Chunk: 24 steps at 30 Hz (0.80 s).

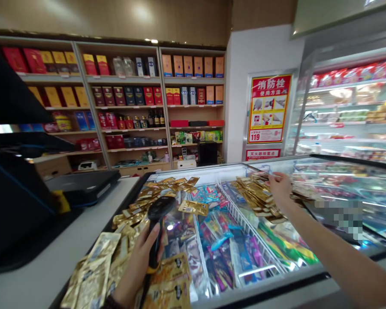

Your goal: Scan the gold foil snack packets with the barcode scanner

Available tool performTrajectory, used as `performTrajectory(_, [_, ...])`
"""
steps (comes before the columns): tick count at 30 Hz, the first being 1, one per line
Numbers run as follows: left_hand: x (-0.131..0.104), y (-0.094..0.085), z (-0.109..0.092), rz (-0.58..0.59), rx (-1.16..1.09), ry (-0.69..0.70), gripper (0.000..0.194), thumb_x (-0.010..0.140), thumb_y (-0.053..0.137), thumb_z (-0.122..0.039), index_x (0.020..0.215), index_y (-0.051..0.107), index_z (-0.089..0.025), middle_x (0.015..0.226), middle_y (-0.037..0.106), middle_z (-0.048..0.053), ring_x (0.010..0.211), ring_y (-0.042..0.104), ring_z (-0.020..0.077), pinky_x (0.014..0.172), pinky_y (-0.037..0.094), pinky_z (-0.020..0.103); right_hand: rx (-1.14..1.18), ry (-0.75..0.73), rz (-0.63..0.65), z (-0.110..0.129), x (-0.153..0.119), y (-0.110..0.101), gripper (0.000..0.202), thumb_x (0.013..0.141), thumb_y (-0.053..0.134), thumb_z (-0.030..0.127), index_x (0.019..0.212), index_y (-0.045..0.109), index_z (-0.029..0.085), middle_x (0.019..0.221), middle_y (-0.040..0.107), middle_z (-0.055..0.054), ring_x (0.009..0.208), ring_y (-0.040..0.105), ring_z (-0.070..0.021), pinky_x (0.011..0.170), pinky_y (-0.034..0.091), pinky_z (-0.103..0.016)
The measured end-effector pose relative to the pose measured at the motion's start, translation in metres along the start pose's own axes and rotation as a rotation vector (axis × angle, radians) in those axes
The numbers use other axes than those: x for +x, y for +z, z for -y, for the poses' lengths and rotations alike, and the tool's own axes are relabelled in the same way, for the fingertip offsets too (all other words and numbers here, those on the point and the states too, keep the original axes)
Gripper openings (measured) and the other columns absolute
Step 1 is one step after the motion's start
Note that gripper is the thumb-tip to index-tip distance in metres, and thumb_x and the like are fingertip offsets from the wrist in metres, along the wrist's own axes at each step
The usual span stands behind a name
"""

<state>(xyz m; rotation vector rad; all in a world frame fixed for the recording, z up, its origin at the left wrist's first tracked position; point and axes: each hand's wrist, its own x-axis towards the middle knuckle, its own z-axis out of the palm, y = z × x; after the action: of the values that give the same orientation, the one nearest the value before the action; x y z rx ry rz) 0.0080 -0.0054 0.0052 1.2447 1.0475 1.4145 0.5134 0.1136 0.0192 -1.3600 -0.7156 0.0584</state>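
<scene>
My left hand (144,244) is wrapped around the handle of a black barcode scanner (161,208), whose head points away from me over the freezer glass. Gold foil packets (98,253) lie heaped beneath and to the left of this hand. One single gold packet (194,207) rests on the glass beyond the scanner. At the far right, my right hand (280,186) is at the edge of another pile of gold packets (254,195). Its fingers are drawn together, and what is between them is too small to make out.
Under the glass of the chest freezer (238,296), wire dividers (244,219) separate colourful wrapped ices. A counter (51,249) with a dark machine (83,186) and monitor runs along the left. Shelves of boxes (119,96) stand behind; a lit display fridge (350,111) is at right.
</scene>
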Motion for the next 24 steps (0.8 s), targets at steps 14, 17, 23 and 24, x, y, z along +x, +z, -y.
performTrajectory(14, [0.003, -0.006, 0.005, 0.078, -0.096, 0.005, 0.073, 0.074, 0.084, -0.086, 0.097, 0.062, -0.02, 0.073, 0.061, -0.006, 0.042, 0.048, 0.0059, 0.041, 0.032, 0.02, -0.309, -0.159, 0.758, 0.003, -0.193, 0.146, 0.034, 0.063, 0.101, 0.039, 0.081, 0.075, 0.023, 0.11, 0.08, -0.015, 0.132, 0.067, -0.0462, 0.119, 0.047, -0.064])
performTrajectory(17, [0.003, -0.006, 0.004, 0.092, -0.097, 0.0, 0.072, 0.076, 0.084, -0.084, 0.102, 0.063, -0.02, 0.073, 0.061, -0.006, 0.042, 0.049, 0.0064, 0.041, 0.033, 0.02, -0.343, -0.191, 0.813, 0.002, -0.202, 0.146, 0.033, 0.068, 0.099, 0.036, 0.086, 0.075, 0.023, 0.11, 0.078, -0.015, 0.13, 0.066, -0.0457, 0.118, 0.046, -0.063])
performTrajectory(23, [0.004, -0.006, 0.005, 0.156, -0.077, 0.0, 0.068, 0.079, 0.084, -0.082, 0.095, 0.06, -0.02, 0.074, 0.061, -0.006, 0.042, 0.051, 0.006, 0.041, 0.033, 0.021, -0.094, -0.051, 0.858, 0.004, -0.208, 0.14, 0.06, 0.073, 0.088, 0.039, 0.126, 0.066, 0.026, 0.106, 0.076, -0.008, 0.098, 0.076, -0.0367, 0.09, 0.065, -0.06])
performTrajectory(24, [0.004, -0.006, 0.005, 0.17, -0.073, 0.001, 0.068, 0.079, 0.084, -0.082, 0.093, 0.059, -0.021, 0.074, 0.061, -0.006, 0.042, 0.051, 0.006, 0.041, 0.033, 0.021, 0.047, 0.033, 0.845, 0.005, -0.21, 0.14, 0.068, 0.069, 0.088, 0.04, 0.13, 0.062, 0.027, 0.109, 0.075, -0.008, 0.096, 0.077, -0.0365, 0.085, 0.067, -0.06])
